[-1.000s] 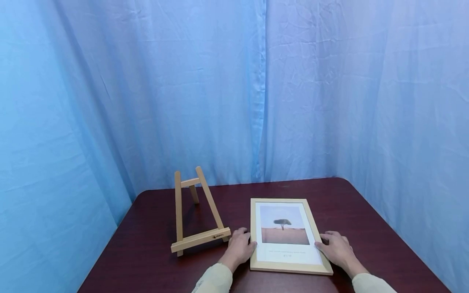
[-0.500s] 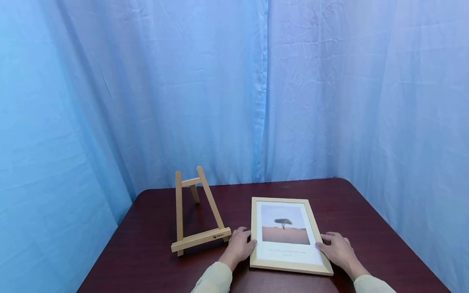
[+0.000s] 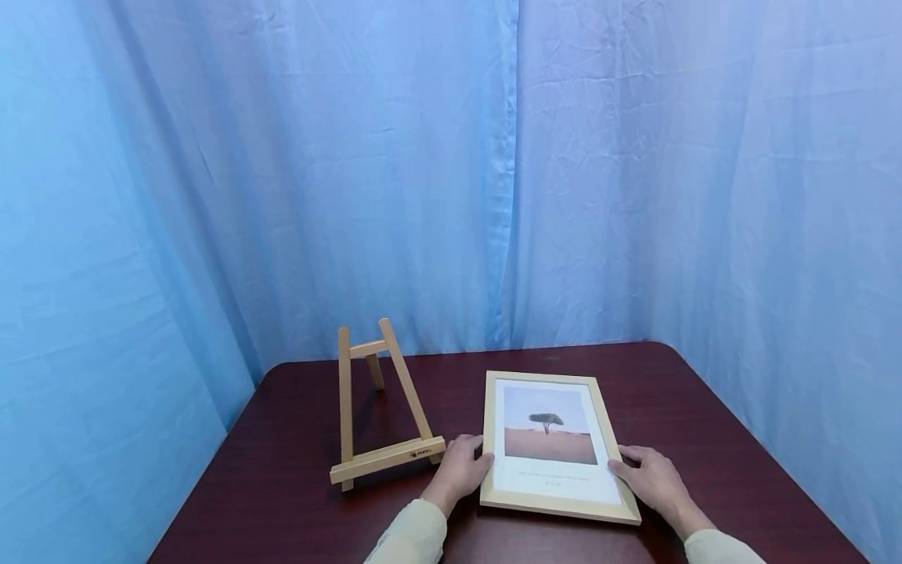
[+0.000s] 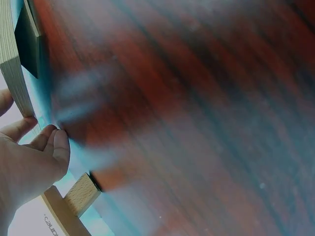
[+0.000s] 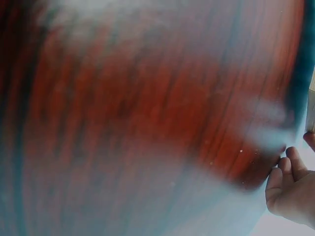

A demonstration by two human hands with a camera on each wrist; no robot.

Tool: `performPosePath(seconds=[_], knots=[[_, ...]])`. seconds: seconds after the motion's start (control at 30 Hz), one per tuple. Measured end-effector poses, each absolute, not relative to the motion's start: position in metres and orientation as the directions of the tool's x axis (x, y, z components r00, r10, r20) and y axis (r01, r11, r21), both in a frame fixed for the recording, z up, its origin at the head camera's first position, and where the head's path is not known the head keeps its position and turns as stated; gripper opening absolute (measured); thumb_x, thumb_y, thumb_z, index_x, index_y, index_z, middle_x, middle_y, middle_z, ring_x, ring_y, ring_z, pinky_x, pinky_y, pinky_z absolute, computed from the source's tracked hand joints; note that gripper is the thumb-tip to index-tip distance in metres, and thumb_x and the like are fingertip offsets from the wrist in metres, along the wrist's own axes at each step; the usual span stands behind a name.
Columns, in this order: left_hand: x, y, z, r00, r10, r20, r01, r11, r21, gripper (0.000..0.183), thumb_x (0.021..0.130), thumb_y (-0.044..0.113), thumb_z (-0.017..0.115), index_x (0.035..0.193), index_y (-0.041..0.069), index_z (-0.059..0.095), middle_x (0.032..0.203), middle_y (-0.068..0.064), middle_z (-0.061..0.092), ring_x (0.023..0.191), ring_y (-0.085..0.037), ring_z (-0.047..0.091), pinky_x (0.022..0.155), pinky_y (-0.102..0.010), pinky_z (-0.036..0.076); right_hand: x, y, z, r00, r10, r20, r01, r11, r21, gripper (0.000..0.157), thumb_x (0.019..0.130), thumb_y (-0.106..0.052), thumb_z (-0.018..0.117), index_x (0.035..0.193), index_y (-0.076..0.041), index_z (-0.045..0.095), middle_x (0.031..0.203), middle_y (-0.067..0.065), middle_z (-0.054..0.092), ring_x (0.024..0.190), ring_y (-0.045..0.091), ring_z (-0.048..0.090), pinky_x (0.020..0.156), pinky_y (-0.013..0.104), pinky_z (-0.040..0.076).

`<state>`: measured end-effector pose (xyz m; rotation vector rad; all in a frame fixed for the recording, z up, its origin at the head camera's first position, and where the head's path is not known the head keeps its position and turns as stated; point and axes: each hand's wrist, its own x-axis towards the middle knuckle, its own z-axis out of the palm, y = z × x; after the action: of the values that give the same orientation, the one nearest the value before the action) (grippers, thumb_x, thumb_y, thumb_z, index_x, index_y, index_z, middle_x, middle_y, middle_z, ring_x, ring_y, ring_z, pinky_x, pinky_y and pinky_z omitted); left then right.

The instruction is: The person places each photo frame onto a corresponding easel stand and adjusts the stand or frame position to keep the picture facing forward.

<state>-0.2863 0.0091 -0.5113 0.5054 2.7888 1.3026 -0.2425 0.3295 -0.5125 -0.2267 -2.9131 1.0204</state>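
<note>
A picture frame (image 3: 560, 507) with a pale wood border, holding a print of a lone tree, is between both hands, slightly raised from the table. My left hand (image 3: 461, 468) grips its left side, thumb on the front border. On the opposite side my right hand (image 3: 654, 479) holds the border the same way. In the left wrist view the frame's edge (image 4: 14, 73) rests against the fingers, above the tabletop. Only a sliver of the frame's edge (image 5: 311, 110) shows in the right wrist view. A small wooden easel (image 3: 387, 460) stands left of my left hand.
The dark red-brown table (image 3: 282, 517) has a glossy wood-grain top. Blue curtains (image 3: 395, 196) hang behind it and along both sides. The easel's front ledge lies close to my left wrist.
The picture frame has lifted a little, its far edge rising more than its near edge. Both hands have moved with it slightly. The easel stays where it was.
</note>
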Motion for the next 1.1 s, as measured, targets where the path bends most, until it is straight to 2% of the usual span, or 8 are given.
performPosePath(seconds=[0.3,0.47,0.7,0.87,1.0,1.1], knots=[[-0.286,0.014,-0.509,-0.951,0.288,0.114,0.267,0.574,0.774,0.044,0.098,0.015,0.06,0.136,-0.007,0.055,0.133,-0.026,0.056,0.13,-0.043,0.045,0.109,-0.056,0.033,-0.242,0.333,-0.51,-0.981,0.19,-0.05,0.172,0.708,-0.684,0.065,0.096,-0.037,0.065,0.138,0.009,0.05,0.135,0.036,0.049,0.123,0.053,0.047,0.095,0.061,0.043],[-0.286,0.017,-0.51,-0.956,0.278,0.094,0.236,0.541,0.807,0.045,0.099,0.015,0.06,0.138,-0.005,0.054,0.134,-0.022,0.058,0.129,-0.036,0.05,0.104,-0.051,0.042,-0.243,0.334,-0.508,-0.977,0.211,-0.037,0.174,0.678,-0.714,0.065,0.096,-0.034,0.065,0.14,0.011,0.047,0.135,0.036,0.049,0.122,0.051,0.048,0.096,0.059,0.044],[-0.287,0.018,-0.508,-0.955,0.272,0.121,0.249,0.506,0.826,0.042,0.097,0.013,0.062,0.137,0.001,0.058,0.12,-0.013,0.068,0.113,-0.026,0.061,0.09,-0.043,0.052,-0.244,0.337,-0.506,-0.974,0.226,-0.01,0.157,0.643,-0.75,0.066,0.095,-0.032,0.067,0.14,0.011,0.047,0.131,0.033,0.055,0.114,0.044,0.057,0.09,0.052,0.049],[-0.29,0.017,-0.505,-0.95,0.263,0.168,0.28,0.482,0.83,0.042,0.095,0.01,0.064,0.135,0.001,0.06,0.112,-0.009,0.07,0.106,-0.021,0.063,0.087,-0.038,0.053,-0.244,0.338,-0.503,-0.973,0.23,0.009,0.134,0.599,-0.789,0.064,0.095,-0.03,0.068,0.14,0.011,0.047,0.131,0.033,0.055,0.112,0.04,0.06,0.083,0.042,0.054],[-0.293,0.016,-0.502,-0.949,0.264,0.174,0.275,0.414,0.868,0.049,0.093,0.006,0.066,0.14,-0.001,0.054,0.106,-0.007,0.07,0.097,-0.017,0.065,0.08,-0.032,0.055,-0.244,0.337,-0.5,-0.971,0.237,0.028,0.112,0.558,-0.822,0.062,0.095,-0.026,0.068,0.141,0.01,0.047,0.131,0.032,0.056,0.109,0.033,0.062,0.073,0.026,0.054],[-0.296,0.016,-0.499,-0.953,0.266,0.142,0.233,0.352,0.907,0.056,0.094,0.004,0.066,0.146,-0.001,0.046,0.107,-0.007,0.068,0.097,-0.016,0.064,0.079,-0.029,0.055,-0.244,0.336,-0.497,-0.97,0.241,0.035,0.1,0.524,-0.846,0.061,0.096,-0.024,0.068,0.142,0.009,0.046,0.133,0.032,0.055,0.11,0.031,0.061,0.071,0.019,0.051]])
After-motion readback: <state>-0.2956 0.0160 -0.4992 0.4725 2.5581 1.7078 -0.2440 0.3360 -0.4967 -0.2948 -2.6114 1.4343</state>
